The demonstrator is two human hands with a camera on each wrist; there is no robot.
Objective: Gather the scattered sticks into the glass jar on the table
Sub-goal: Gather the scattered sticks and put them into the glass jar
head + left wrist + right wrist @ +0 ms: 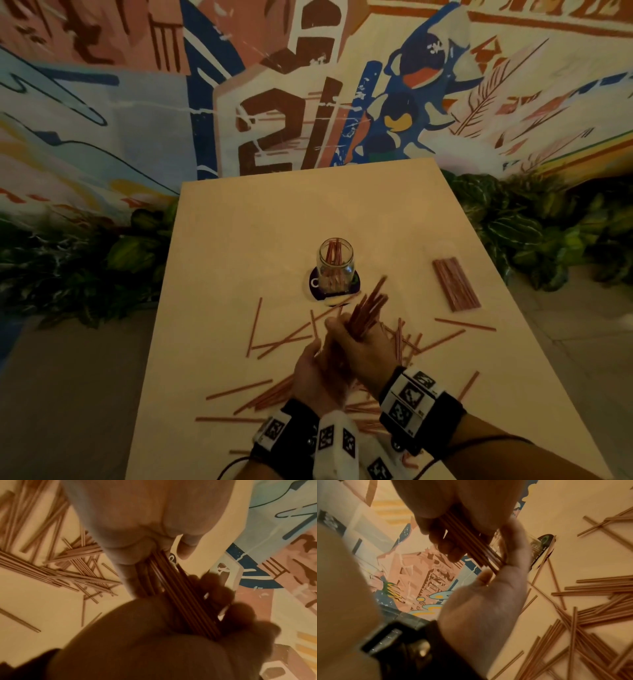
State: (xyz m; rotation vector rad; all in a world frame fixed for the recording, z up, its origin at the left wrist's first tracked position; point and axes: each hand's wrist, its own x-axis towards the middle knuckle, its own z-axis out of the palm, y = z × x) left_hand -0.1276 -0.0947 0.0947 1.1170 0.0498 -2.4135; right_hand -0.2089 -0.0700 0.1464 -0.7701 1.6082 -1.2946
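Note:
A glass jar [335, 265] with several sticks in it stands on a dark coaster [317, 291] mid-table. Just in front of it both hands hold one bundle of red-brown sticks [369, 308], tilted up to the right, its tip beside the jar's base. My right hand [346, 329] grips the bundle's middle, fingers curled round it [453, 540]. My left hand [318, 353] takes the lower end between thumb and fingers [501, 563]; the bundle [180, 601] lies across its fingers [223, 599]. Many loose sticks [284, 339] lie scattered on the table round and under the hands.
A flat pack of sticks [455, 284] lies at the right of the pale table [239, 222]. Loose sticks reach the near edge [233, 419] and the right side [464, 323]. Green plants [534, 233] and a painted wall stand beyond the table.

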